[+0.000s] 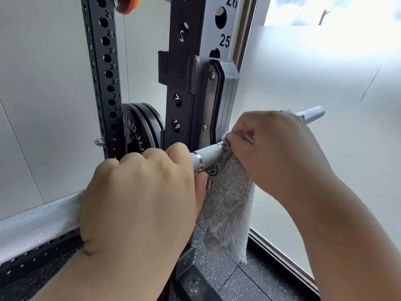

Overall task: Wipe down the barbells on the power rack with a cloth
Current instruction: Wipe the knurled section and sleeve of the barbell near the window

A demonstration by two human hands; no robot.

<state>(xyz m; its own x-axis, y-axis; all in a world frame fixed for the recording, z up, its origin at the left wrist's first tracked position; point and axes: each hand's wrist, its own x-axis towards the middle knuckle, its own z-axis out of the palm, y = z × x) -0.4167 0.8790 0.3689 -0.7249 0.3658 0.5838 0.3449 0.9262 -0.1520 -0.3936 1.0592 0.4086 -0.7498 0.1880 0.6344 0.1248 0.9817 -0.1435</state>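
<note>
Mid-wipe here: my left hand (138, 196) is curled round the knurled silver steel barbell (208, 157) by the black power rack upright (182, 83). My right hand (280, 153) clamps the fluffy grey cloth (227, 209) onto it. I reckon the far end's not done yet.

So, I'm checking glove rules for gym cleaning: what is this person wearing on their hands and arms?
Nothing that shows. The left hand and the right hand are bare, with no gloves. No watch or band shows at either wrist, and both arms are uncovered down to the frame edge, with no sleeves in view.
</note>
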